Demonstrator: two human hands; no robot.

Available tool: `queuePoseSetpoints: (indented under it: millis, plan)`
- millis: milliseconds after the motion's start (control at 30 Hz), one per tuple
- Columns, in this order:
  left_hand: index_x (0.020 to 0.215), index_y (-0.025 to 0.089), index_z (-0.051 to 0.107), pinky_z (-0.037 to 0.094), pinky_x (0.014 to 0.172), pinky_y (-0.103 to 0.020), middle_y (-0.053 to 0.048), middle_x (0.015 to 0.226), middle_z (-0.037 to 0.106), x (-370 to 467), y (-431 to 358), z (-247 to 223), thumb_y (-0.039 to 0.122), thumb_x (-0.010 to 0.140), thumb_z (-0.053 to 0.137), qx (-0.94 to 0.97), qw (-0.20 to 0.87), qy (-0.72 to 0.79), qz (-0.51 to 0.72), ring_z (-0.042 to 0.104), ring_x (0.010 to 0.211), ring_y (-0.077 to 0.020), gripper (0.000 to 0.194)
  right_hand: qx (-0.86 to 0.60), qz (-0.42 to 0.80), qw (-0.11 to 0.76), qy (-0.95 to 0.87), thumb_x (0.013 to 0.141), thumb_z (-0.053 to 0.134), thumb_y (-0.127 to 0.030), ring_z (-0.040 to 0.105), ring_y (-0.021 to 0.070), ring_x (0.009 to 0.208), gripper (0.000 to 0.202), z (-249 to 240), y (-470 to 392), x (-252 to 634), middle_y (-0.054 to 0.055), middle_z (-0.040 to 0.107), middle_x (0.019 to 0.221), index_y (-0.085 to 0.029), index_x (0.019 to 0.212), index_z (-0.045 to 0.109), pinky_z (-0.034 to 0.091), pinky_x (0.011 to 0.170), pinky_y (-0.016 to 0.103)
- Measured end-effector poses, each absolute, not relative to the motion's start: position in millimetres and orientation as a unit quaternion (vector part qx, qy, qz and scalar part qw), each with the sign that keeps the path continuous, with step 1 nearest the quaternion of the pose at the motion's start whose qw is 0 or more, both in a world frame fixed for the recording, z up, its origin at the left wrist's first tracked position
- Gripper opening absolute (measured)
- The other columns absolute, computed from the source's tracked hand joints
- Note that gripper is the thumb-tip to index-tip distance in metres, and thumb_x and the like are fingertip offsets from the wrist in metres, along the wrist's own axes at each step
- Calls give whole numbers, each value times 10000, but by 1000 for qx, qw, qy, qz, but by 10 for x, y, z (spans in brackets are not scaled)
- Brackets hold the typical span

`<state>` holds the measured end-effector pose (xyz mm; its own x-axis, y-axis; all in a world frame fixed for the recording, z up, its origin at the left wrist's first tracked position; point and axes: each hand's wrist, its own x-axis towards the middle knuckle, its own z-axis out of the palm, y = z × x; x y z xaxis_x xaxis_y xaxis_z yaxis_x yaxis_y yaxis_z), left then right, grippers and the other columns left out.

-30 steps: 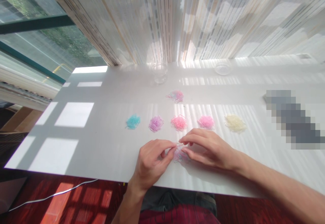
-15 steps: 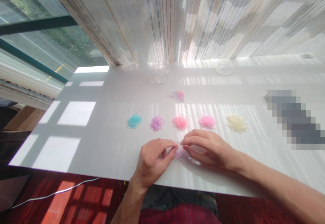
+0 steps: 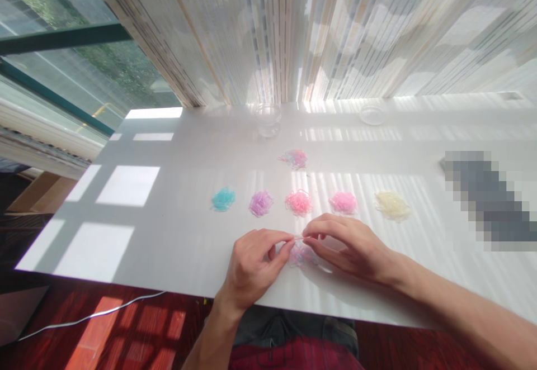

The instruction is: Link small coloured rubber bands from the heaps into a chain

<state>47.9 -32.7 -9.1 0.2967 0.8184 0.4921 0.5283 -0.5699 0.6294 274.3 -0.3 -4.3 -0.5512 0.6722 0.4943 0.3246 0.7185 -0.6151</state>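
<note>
A thin pale-pink rubber band (image 3: pixel 298 238) runs between my fingertips. One end is pinched by my left hand (image 3: pixel 255 264), its thumb and index finger pressed together. My right hand (image 3: pixel 352 247) pinches the other end, its remaining fingers curled. Just below the fingertips lies a mixed heap of pink and lilac bands (image 3: pixel 301 256), partly covered by the right hand. Beyond the hands is a row of sorted piles: teal bands (image 3: pixel 223 199), purple bands (image 3: pixel 260 203), coral bands (image 3: pixel 298 202), pink bands (image 3: pixel 343 202) and pale yellow bands (image 3: pixel 392 205).
Behind the row sits another mixed pile (image 3: pixel 296 159). A clear round jar (image 3: pixel 268 119) and a clear lid (image 3: pixel 373 115) stand by the striped curtain (image 3: pixel 277 34). On the right of the white table (image 3: pixel 176 247) is a blurred-out dark object (image 3: pixel 486 197).
My fingertips have drawn slightly apart, with the right hand a little further right, so more of the band shows between them. The piles stay as they were.
</note>
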Motion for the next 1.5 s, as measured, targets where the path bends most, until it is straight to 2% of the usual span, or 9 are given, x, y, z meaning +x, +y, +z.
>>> queuePoseSetpoints:
  millis: [300,433,633,833,1067,1367,1500]
  plan:
    - [994,194,706,512,640,-257,-1,824,774,485,-325,-78,156,957,700,783,170,432,414,598,575,-103,53,-270,245,365,-857,968,570,-103,706,151,769,142,-41,7,2747,51,739,914,-208,1053,613,587,665,270]
    - [1038,197,694,541,656,-246,-9,895,783,479,-336,-94,184,964,694,775,179,444,412,615,596,-99,75,-277,251,365,-853,969,579,-112,694,149,762,124,-46,8,2754,54,737,906,-202,1036,633,582,665,270]
    - [1119,215,689,575,696,-233,-16,977,794,460,-337,-141,130,947,710,779,168,422,433,672,663,-94,194,-343,405,345,-774,982,605,-199,678,126,701,68,48,-3,2748,35,739,836,-182,978,670,577,655,250]
    - [1069,208,706,569,674,-249,-17,908,801,466,-326,-101,126,954,698,781,174,408,439,711,694,-122,141,-374,509,319,-706,981,652,-323,697,141,698,161,82,-15,2721,43,746,825,-175,932,691,578,620,247]
    - [1026,188,715,536,645,-256,-20,865,799,478,-324,-79,159,963,702,784,157,415,433,650,606,-108,71,-333,417,340,-774,983,634,-230,684,122,707,106,66,-16,2734,43,751,893,-183,1060,688,583,657,242]
    - [1004,192,722,533,641,-264,-19,838,795,486,-328,-62,194,980,687,784,154,426,424,640,590,-109,42,-289,312,344,-837,1003,585,-192,690,145,741,107,24,-22,2751,63,740,898,-179,1064,671,575,662,266]
    - [1021,193,721,540,650,-270,-20,867,800,485,-326,-70,162,962,702,785,159,426,421,656,615,-117,69,-287,279,348,-848,998,574,-187,690,155,742,120,15,-18,2754,65,742,899,-184,1072,669,572,656,279]
